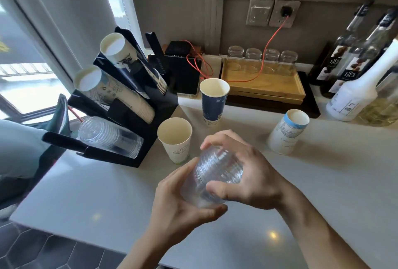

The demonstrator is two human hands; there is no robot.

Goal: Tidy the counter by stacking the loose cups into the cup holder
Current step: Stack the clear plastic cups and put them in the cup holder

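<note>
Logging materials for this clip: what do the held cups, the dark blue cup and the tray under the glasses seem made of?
Held cups: clear ribbed plastic, glossy, see-through. Dark blue cup: likely paper, matte with white lining. Tray: light wood, visible grain.

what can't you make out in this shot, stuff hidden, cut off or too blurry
- Head view: how many clear plastic cups are nested; the left hand and right hand cover much of them.
- Head view: syrup bottles run off the right edge; labels blurred.
- Head view: cup holder; stacked cups hide its slots.
- Head view: print on the blue paper cup is too small.
</note>
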